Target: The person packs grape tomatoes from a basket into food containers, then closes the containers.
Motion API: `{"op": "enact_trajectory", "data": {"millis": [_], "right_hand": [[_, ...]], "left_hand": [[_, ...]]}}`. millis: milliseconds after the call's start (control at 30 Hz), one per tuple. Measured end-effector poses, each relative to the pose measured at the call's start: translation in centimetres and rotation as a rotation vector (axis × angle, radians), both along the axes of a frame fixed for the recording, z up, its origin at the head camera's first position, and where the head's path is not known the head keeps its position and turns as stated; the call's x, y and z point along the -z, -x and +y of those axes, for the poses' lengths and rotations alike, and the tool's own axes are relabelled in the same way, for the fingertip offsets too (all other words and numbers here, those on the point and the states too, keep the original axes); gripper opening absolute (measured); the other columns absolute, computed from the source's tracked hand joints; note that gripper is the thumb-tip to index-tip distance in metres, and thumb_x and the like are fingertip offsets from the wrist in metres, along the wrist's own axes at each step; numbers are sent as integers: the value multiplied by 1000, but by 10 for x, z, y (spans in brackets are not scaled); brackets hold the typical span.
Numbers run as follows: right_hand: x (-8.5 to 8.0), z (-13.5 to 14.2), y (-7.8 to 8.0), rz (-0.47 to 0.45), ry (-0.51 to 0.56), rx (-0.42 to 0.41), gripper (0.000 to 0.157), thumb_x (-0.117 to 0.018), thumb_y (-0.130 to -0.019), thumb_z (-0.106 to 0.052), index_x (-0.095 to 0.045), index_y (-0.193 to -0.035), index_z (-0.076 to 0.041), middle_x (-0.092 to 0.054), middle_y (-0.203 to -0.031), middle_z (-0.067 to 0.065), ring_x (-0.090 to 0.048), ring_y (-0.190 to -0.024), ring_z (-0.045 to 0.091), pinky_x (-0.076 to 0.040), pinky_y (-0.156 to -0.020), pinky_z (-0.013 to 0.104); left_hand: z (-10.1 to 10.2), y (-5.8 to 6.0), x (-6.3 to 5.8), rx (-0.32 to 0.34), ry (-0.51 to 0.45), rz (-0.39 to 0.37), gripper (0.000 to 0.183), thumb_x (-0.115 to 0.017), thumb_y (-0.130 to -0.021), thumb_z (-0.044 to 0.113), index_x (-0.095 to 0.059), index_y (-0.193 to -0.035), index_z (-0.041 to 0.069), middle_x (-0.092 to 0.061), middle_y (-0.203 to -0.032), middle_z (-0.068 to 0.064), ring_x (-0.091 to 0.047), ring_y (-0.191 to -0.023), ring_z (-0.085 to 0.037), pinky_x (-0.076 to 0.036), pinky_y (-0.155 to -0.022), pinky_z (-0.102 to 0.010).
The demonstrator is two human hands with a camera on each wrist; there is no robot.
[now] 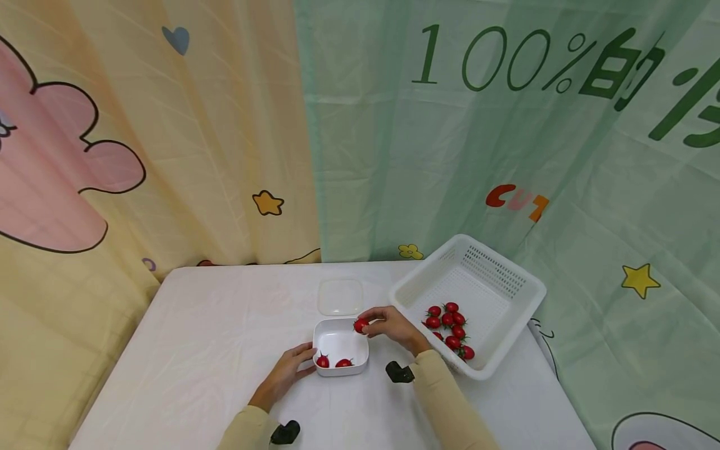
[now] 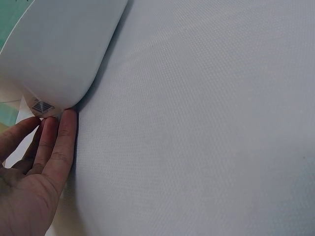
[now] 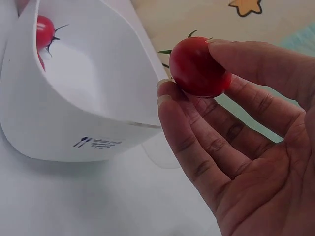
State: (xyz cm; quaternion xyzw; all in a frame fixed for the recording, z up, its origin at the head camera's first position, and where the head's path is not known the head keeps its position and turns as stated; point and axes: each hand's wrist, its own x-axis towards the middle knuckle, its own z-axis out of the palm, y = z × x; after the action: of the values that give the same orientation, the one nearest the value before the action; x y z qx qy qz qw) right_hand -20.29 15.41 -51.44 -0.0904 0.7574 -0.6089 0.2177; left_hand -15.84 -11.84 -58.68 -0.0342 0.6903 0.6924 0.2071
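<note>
My right hand (image 1: 389,324) pinches a red cherry tomato (image 3: 197,69) between thumb and fingertips, at the right rim of a small white container (image 3: 83,113). Green sepals stick out from the tomato's far end. Two more cherry tomatoes (image 1: 344,362) lie inside the container along its near side. My left hand (image 1: 292,369) touches the container's left side; in the left wrist view, its fairly straight fingers (image 2: 66,132) rest against the outer wall beside a barcode sticker (image 2: 42,105).
A large white perforated basket (image 1: 495,250) stands at the right, with several cherry tomatoes (image 1: 447,320) in its near left part. Behind the small container lies a clear lid (image 1: 340,297). All rest on a white-covered table (image 1: 214,331), with printed curtains (image 1: 365,156) behind.
</note>
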Motion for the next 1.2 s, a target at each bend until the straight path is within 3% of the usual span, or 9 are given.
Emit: {"op": "enact_trajectory", "data": {"millis": [300, 700, 967, 1200], "right_hand": [[10, -14, -6, -40, -18, -8, 29, -69, -88, -9, -65, -116, -1, -65, -107, 8, -65, -89, 20, -55, -89, 38], [13, -29, -8, 27, -79, -57, 25, -70, -86, -6, -68, -111, -2, -65, -102, 5, -61, -90, 17, -56, -83, 31], [13, -42, -9, 55, -136, -102, 22, -71, -85, -3, -69, -108, -4, -68, -102, 5, -61, -90, 18, -56, -84, 32], [12, -45, -10, 62, -164, -117, 24, -72, -85, -3, -68, -109, -2, -68, -100, 6, -64, -92, 21, -56, -87, 35]], "left_hand": [[-1, 0, -1, 20, -6, -4, 58, -53, -99, 26, -37, -138, -14, -44, -139, -28, -50, -120, -34, -48, -98, -46], [-1, 0, -2, 35, 10, -15, 60, -54, -99, 29, -38, -139, -12, -43, -140, -28, -49, -122, -36, -49, -98, -44], [-3, 2, -2, 54, 3, -1, 62, -52, -100, 30, -35, -140, -14, -41, -141, -29, -48, -123, -38, -48, -99, -44], [-1, -1, -4, 25, 7, -16, 61, -53, -99, 30, -36, -140, -13, -43, -140, -28, -47, -123, -38, -47, -99, -46]]}}
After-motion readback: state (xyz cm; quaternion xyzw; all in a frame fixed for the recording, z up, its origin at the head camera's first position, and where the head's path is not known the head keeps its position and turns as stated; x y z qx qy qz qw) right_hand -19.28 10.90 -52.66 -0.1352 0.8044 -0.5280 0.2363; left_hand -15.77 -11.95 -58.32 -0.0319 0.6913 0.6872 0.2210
